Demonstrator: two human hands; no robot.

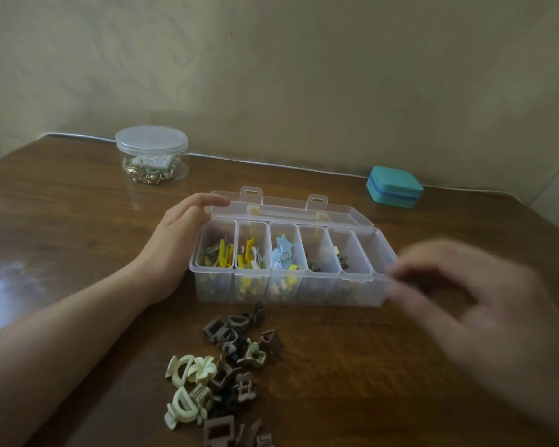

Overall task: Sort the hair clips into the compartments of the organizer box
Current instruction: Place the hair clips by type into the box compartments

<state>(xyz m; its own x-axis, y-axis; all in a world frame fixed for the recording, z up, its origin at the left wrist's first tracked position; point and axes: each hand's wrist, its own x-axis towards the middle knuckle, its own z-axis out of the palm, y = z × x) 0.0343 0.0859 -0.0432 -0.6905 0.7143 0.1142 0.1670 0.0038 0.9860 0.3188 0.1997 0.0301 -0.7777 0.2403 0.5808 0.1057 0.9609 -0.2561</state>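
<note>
A clear plastic organizer box (381, 287) stands open on the wooden table, its lid (336, 210) folded back. Its left compartments hold yellow clips (225, 254) and pale blue star clips (283, 250); darker clips lie further right. A pile of brown and pale green claw clips (229, 366) lies in front of the box. My left hand (178, 233) rests against the box's left end, fingers touching the lid corner. My right hand (465, 301) is blurred, hovering at the box's right end with fingers curled; whether it holds anything is unclear.
A round clear jar (151, 154) with a lid, holding golden trinkets, stands at the back left. A small teal case (394, 187) sits at the back right by the wall. A white cable (271, 162) runs along the table's far edge.
</note>
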